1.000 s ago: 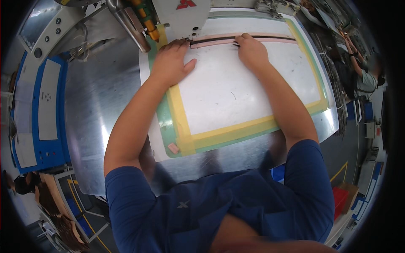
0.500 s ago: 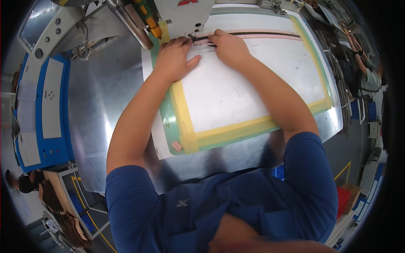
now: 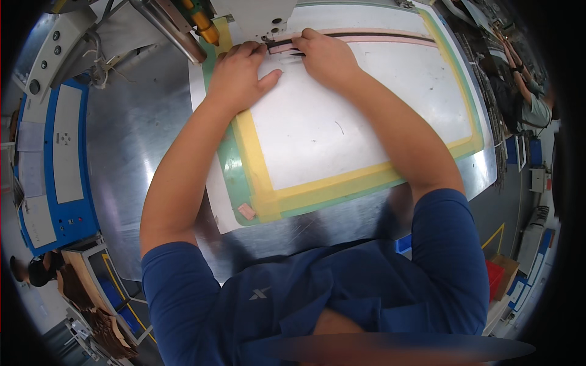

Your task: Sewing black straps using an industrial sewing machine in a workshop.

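Note:
A narrow black strip (image 3: pixel 384 36) lies along a pink-edged slot near the far side of a white template sheet (image 3: pixel 342 134) bordered in yellow and green. My left hand (image 3: pixel 238 76) rests on the sheet by the strip's left end, beneath a machine head; its fingers reach forward and its thumb is spread away. Just right of it, my right hand (image 3: pixel 329 61) has its fingers closed at the strip. From under those fingers a thin, dark, pointed tool (image 3: pixel 297 54) sticks out to the left; its kind is hard to tell. The fingertips partly cover the strip.
The white sewing-type machine head (image 3: pixel 256 18) stands over the strip's left end. A metal cylinder (image 3: pixel 177 33) and a yellow one (image 3: pixel 200 21) angle down beside it. A blue-white cabinet (image 3: pixel 67 158) stands left of the metal table (image 3: pixel 134 140). Another person's arms (image 3: pixel 516 70) show far right.
The whole view has shifted a little, with the machine and template appearing farther left. Both hands stay at nearly the same spots by the strip's left end.

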The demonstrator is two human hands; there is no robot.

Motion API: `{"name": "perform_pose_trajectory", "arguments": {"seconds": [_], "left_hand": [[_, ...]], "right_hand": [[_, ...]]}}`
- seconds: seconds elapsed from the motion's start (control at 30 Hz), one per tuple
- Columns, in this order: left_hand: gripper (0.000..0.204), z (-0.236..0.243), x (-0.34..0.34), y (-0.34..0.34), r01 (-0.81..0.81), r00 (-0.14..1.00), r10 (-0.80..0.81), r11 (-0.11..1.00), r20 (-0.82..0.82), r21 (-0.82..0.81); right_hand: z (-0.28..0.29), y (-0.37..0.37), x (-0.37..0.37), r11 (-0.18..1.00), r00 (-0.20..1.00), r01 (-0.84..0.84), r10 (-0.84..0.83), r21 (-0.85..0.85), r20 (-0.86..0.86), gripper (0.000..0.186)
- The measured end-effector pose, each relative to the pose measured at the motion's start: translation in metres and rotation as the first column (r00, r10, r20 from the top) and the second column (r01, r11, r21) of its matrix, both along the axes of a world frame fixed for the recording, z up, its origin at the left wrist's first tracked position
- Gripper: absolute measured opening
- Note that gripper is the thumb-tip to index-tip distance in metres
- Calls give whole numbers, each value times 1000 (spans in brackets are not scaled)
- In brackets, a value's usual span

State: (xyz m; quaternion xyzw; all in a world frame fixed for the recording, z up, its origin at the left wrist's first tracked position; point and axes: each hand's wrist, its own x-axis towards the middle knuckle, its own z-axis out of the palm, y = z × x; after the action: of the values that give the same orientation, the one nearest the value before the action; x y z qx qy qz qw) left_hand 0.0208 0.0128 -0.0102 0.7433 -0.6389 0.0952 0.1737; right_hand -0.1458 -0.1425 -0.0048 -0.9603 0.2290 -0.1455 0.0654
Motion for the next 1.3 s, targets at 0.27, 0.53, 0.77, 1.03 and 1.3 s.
{"name": "perform_pose_trajectory", "arguments": {"seconds": [0.27,0.53,0.77,1.03,1.3], "left_hand": [[63,1,-1,-1,1,1000,-1,1000,14,15],[62,0,-3,-2,-8,1000,7,999,20,34],[64,-2,0,-2,18,1000,-18,1000,20,3],[63,-1,0,0,12,998,-12,1000,61,-1],[63,1,1,3,0,998,-1,1000,70,16]], "right_hand": [[1,1,0,1000,999,28,-28,9,-18,40],[-2,1,-3,1000,996,-19,20,-10,84,23],[-3,-1,-2,999,995,-26,24,20,92,21],[0,3,0,1000,998,-17,16,17,56,23],[-1,4,2,1000,998,-22,22,12,53,24]]}}
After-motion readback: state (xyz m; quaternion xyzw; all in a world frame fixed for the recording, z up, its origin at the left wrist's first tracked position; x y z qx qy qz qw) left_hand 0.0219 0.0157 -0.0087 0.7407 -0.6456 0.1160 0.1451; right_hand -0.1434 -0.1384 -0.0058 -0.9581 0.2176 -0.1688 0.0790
